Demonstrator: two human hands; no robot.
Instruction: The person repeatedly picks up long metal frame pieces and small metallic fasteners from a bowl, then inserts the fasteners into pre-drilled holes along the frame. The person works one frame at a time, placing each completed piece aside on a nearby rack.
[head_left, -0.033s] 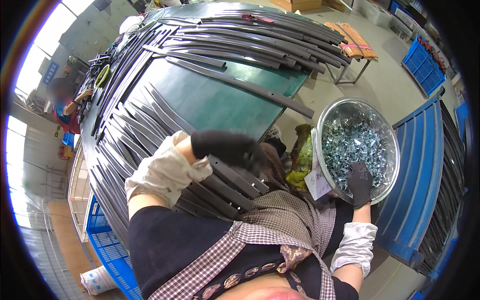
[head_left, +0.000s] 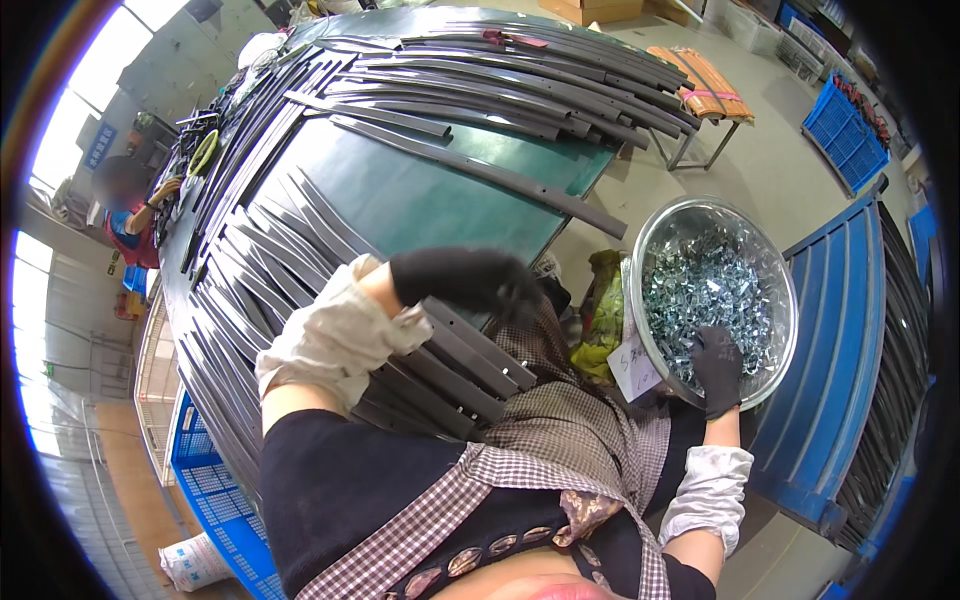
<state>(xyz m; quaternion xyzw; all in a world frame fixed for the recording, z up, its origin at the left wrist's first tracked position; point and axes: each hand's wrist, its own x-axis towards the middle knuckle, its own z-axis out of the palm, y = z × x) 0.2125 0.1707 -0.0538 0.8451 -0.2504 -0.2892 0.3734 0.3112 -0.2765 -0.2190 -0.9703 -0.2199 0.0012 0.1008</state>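
My left hand point(head_left: 468, 282), in a black glove, hovers over the near ends of a row of dark grey metal strips point(head_left: 455, 355). Motion smears its fingers, so whether they grip anything is unclear. Small shiny bits sit on some strip ends. My right hand point(head_left: 717, 372), also black-gloved, is inside a round steel bowl point(head_left: 791, 330) at the right. Its fingers curl down among many small shiny metal clips point(head_left: 700, 290), and what they pinch is hidden.
The strips lie on a green-topped table point(head_left: 440, 190), with more stacked at its far side. A blue ribbed panel point(head_left: 825, 350) stands right of the bowl. A blue crate point(head_left: 215, 485) is at lower left. Another person point(head_left: 135, 220) works at the table's far left.
My left hand has shifted slightly right and is still blurred. My right hand stays in the bowl, its fingers drawn in a little more.
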